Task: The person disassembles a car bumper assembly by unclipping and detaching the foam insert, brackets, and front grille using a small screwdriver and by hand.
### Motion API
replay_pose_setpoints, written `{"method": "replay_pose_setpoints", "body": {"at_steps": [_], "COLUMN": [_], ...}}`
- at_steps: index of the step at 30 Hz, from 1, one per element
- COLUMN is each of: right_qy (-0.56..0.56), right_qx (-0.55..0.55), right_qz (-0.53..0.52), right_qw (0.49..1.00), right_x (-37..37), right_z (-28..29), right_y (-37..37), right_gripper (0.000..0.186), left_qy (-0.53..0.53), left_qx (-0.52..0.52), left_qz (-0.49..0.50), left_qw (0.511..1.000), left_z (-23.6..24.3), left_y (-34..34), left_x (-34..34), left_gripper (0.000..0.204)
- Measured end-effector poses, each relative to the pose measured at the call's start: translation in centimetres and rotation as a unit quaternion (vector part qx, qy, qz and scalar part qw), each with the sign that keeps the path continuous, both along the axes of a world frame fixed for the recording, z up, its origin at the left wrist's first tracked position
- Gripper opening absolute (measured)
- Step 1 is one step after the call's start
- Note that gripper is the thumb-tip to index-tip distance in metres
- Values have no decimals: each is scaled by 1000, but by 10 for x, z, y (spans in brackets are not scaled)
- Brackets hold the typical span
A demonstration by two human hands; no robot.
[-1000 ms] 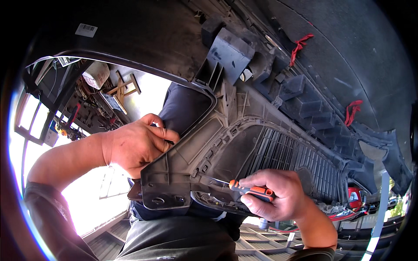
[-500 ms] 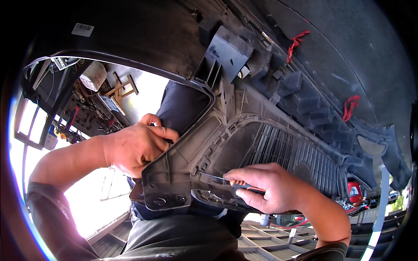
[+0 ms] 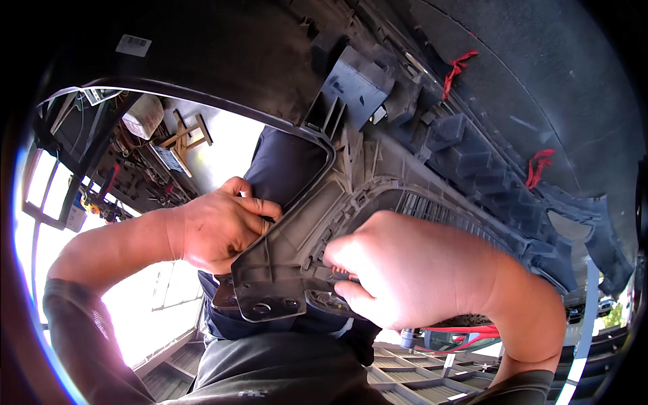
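Up against the underside of a large dark plastic car panel [image 3: 472, 101] the person works with both hands; the panel fills the upper and right part of the view, ribbed and moulded, with a slatted grille section [image 3: 439, 212] curving through its middle; two red ties [image 3: 457, 67] hang from its outer ridge, one high, one further right. The left hand [image 3: 219, 226] is closed around the rim of the panel's big opening, fingers [image 3: 260, 206] curled over the edge just above a grey mounting bracket [image 3: 266, 293] with bolt holes; the grip looks firm. The right hand [image 3: 405, 270] is closed too, bunched close to the camera just right of that bracket; a sliver of an orange tool handle [image 3: 341, 271] shows between thumb and fingers, so it grips that handle, though the tool's tip is hidden behind the hand and I cannot tell what it touches. Both hands sit near each other, the bracket between them. Through the opening, upper left, a cluttered workbench [image 3: 135, 169] with tools shows in bright light; below, the person's dark trousers [image 3: 283, 364] and a slatted pallet floor [image 3: 418, 371].
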State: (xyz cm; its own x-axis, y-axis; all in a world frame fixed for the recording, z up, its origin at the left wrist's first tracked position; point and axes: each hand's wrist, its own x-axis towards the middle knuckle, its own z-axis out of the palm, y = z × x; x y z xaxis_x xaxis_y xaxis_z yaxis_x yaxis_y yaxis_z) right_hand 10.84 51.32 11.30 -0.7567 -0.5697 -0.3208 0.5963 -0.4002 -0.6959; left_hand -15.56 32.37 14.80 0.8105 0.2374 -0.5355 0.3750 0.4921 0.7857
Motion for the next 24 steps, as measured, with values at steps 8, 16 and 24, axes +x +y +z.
{"method": "replay_pose_setpoints", "body": {"at_steps": [8, 16, 24], "right_qy": [40, -127, -164], "right_qx": [16, -11, -42], "right_qz": [53, -44, -267], "right_qw": [998, 991, 949], "right_x": [-20, -13, 11], "right_z": [-5, 3, 8], "right_y": [0, -14, -53], "right_gripper": [18, 17, 36], "left_qy": [8, 5, -8], "left_qx": [41, 74, 71], "left_qz": [-44, -136, -206], "left_qw": [998, 988, 976], "left_z": [11, 11, 7], "left_y": [21, 26, 32], "left_x": [2, 3, 4], "left_gripper": [21, 24, 33]}}
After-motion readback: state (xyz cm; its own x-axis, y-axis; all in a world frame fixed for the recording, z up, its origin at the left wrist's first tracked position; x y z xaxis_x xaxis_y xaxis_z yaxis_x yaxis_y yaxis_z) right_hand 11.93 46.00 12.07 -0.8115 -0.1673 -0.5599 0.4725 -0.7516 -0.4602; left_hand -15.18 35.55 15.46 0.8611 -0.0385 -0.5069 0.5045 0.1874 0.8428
